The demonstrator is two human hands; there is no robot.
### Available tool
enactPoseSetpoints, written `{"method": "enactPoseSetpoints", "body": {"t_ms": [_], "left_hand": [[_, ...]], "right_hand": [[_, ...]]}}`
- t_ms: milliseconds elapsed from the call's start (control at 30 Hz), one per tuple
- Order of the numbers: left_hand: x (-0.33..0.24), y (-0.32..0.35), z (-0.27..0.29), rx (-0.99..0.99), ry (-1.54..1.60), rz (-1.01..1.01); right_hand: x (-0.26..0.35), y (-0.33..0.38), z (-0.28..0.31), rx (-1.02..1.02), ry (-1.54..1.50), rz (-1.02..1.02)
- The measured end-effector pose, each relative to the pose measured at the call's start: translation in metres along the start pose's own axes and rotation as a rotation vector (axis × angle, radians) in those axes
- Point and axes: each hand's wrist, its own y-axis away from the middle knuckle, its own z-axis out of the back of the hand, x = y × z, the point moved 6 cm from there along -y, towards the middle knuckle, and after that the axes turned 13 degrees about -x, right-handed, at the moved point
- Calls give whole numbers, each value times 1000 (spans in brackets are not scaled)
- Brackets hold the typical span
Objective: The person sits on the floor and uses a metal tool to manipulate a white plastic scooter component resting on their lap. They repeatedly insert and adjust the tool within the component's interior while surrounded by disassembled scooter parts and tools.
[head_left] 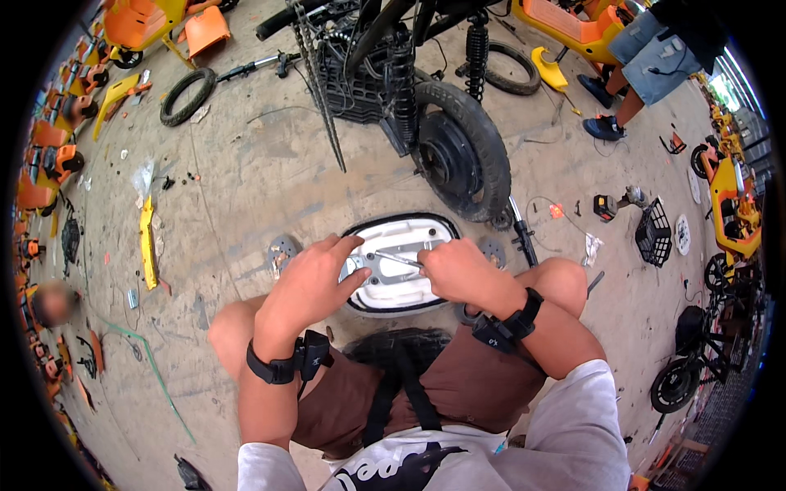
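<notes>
An oval seat-like part (442, 298) lies in front of me, its white underside up and a black rim around it. A grey metal bracket (390, 277) with dark bolt heads sits in its middle. My right hand (458, 270) is closed around a slim metal wrench-like tool (396, 259), whose far end reaches the bracket near a bolt on its left side. My left hand (315, 274) lies over the left side of the part, thumb and fingers apart by the bracket's left end. Its palm side is hidden.
Beyond the part stands a black vehicle frame with a wheel (463, 151) and a hanging chain (323, 98). A cordless power tool (606, 207) and a black basket (653, 233) lie to the right. A yellow strip (147, 245) lies left. Another person (655, 61) stands far right.
</notes>
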Motion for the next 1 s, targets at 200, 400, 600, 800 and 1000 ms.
{"method": "enactPoseSetpoints", "body": {"t_ms": [200,400,600,800,1000], "left_hand": [[0,0,-1,16,28,14],[-2,1,-1,30,16,11],[-6,-2,-2,48,45,28],[-7,0,-2,30,35,45],[-10,0,1,14,39,1]], "right_hand": [[3,0,-2,45,-38,7],[-5,2,-2,19,-21,-56],[-2,0,-5,-54,-32,-113],[0,1,-10,-32,-121,-57],[-2,2,-4,-88,-81,-16]]}}
